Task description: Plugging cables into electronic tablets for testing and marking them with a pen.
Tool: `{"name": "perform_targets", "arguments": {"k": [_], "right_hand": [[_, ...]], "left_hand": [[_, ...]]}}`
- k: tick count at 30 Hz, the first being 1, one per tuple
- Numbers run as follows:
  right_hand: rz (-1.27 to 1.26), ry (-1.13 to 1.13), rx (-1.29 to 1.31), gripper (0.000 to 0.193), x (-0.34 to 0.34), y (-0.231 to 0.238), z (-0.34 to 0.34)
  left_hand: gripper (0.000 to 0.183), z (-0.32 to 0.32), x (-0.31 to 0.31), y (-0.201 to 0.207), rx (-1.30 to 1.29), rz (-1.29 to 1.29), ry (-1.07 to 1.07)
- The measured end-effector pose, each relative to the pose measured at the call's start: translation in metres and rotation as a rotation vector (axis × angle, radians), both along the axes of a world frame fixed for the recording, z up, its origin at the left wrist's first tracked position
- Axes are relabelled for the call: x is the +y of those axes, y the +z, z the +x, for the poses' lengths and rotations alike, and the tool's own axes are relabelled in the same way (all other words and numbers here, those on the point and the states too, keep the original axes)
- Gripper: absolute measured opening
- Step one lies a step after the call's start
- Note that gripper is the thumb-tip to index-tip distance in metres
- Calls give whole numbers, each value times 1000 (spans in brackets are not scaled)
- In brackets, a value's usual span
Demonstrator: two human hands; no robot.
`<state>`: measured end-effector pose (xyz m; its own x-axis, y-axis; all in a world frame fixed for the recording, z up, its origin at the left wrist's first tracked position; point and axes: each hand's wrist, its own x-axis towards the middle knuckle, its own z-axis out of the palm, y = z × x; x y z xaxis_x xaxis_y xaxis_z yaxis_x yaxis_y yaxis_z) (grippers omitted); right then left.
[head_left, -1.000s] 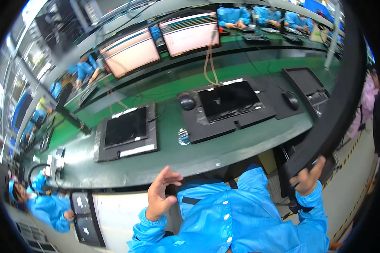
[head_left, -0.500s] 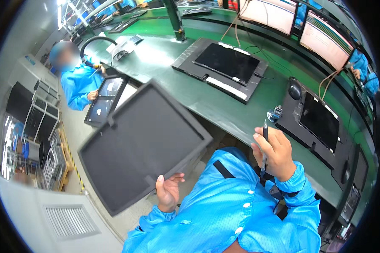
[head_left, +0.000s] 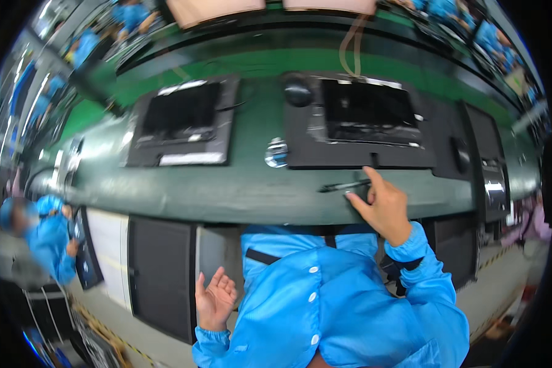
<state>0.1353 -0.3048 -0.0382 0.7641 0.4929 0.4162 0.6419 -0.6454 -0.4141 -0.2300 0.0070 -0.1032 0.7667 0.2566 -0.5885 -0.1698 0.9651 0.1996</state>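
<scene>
My right hand (head_left: 383,205) is over the front edge of the green bench (head_left: 227,199), thumb and forefinger spread apart. A dark pen (head_left: 343,186) is in the gap between those fingertips, pointing left. It appears to lie on the bench, though blur hides whether a finger touches it. Low at the left, my left hand (head_left: 216,300) is palm up with nothing in it and its fingers loosely stretched. Nearest to it is a black foam tray (head_left: 161,270), just beyond the fingers and apart from them.
Two black pads bear dark screen panels (head_left: 181,110) (head_left: 369,110). A black mouse (head_left: 298,89) and a small clear-and-blue round item (head_left: 276,152) are near the right pad. A co-worker in blue (head_left: 46,239) holds a dark panel (head_left: 87,248) at far left. Monitors (head_left: 218,9) hang behind.
My view has swung right toward the bench. My left hand has let go of the foam tray, now lower left. The right hand's fingers have spread and the pen has tipped from upright to flat.
</scene>
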Motion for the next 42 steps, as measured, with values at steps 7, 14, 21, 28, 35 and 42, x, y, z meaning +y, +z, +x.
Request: {"name": "perform_targets", "arguments": {"k": [7,14,21,28,35,42], "right_hand": [[-57,-107,-279,32,-69,24,78],[-287,100,27,28,-124,49,229],[-273,278,45,22,-132,58,253],[-199,272,234,24,-132,120,230],[-40,-164,76,63,-140,184,157],[-102,-28,-239,50,-139,89,160]], "left_hand": [[51,195,-49,95,-313,2016,-574],[67,389,-122,93,-447,2658,-544],[83,439,-149,80,-188,2685,-646],[68,459,-167,80,-395,2816,-310],[51,388,-133,148,-589,2225,252],[37,157,13,157,-380,825,339]]}}
